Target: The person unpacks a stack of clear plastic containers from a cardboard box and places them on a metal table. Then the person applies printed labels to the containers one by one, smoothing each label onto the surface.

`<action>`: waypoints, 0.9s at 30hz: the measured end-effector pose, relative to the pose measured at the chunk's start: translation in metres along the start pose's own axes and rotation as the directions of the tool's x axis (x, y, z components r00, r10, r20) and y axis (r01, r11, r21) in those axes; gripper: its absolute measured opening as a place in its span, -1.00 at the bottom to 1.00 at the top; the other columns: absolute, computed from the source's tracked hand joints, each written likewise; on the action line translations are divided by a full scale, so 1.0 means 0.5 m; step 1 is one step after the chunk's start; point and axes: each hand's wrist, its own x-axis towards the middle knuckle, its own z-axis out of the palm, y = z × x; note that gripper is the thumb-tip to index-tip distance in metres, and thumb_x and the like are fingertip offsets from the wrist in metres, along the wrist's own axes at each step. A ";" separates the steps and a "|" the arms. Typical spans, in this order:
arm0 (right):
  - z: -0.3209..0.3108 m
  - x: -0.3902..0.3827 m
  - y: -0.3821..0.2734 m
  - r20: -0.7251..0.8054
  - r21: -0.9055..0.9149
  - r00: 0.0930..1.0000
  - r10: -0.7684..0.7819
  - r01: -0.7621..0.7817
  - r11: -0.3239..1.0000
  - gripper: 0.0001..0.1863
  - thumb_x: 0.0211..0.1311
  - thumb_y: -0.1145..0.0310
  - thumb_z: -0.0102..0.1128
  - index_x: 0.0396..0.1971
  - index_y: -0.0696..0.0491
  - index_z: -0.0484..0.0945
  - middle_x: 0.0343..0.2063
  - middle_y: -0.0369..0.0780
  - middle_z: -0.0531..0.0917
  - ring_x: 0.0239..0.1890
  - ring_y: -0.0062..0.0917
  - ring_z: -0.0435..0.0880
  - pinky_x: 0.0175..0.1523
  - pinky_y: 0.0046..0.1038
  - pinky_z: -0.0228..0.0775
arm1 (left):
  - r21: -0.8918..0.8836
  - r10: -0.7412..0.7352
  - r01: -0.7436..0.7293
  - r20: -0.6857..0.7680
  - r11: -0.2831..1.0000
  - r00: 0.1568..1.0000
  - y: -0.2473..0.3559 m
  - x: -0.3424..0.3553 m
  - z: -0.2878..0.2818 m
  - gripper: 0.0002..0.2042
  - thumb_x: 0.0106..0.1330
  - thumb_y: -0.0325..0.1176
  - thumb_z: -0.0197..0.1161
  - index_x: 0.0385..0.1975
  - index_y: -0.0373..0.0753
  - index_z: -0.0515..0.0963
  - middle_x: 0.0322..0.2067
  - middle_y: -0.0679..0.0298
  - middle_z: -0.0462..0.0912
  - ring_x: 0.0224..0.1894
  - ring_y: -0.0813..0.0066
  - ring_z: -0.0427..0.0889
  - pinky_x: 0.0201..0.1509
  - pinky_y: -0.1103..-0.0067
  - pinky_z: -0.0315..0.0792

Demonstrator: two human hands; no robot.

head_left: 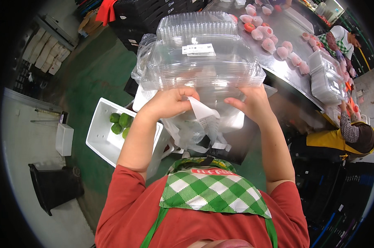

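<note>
My left hand (170, 102) is closed, thumb and fingers pinching the top of a white paper label strip (207, 119) that hangs down and curls. Its knuckles are close to the near rim of a stack of clear plastic containers (203, 62), which has white labels (198, 50) on top. At the stack's near right corner is my right hand (253, 103), its thumb stretched out to the left and apart from the fingers. Those fingers touch the plastic rim and are partly hidden by it. Crumpled clear plastic film (187, 134) hangs below the strip.
A white foam box (108, 144) with several green vegetables stands at left. Behind are another clear container stack (195, 25) and black crates (141, 18). The steel table (278, 62) carries fruit in pink foam nets (283, 52) and more containers (325, 78). Two people work at right.
</note>
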 end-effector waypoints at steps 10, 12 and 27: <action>0.025 0.015 0.016 -0.184 0.228 0.980 0.081 -0.038 0.973 -0.70 -0.01 0.32 0.56 -0.29 0.13 0.73 -0.30 -0.15 0.76 -0.24 -0.32 0.71 -0.09 -0.39 0.50 | 0.292 0.623 -0.550 -0.361 0.782 0.694 -0.071 -0.072 0.093 -0.87 -0.01 -0.41 0.35 -0.42 -0.12 0.69 0.19 0.12 0.56 0.20 0.06 0.54 0.25 0.29 0.41; 0.026 0.027 0.014 -0.224 0.260 0.970 0.092 -0.032 0.965 -0.73 0.01 0.33 0.55 -0.29 0.12 0.74 -0.32 -0.17 0.76 -0.24 -0.35 0.71 -0.09 -0.39 0.49 | 0.306 0.653 -0.577 -0.380 0.757 0.655 -0.067 -0.082 0.135 -0.83 -0.06 -0.45 0.38 -0.41 -0.15 0.67 0.21 0.11 0.54 0.26 0.01 0.48 0.32 0.26 0.34; 0.018 0.036 -0.017 -0.331 0.171 0.928 0.170 -0.118 0.978 -0.64 0.11 0.40 0.42 -0.07 0.13 0.65 -0.12 -0.08 0.69 -0.09 -0.24 0.64 0.01 -0.33 0.45 | 0.276 0.477 -0.401 -0.653 0.873 0.589 -0.051 -0.012 0.114 -0.88 0.05 -0.41 0.45 -0.46 -0.25 0.65 0.10 0.02 0.59 -0.13 0.23 0.67 -0.13 0.39 0.55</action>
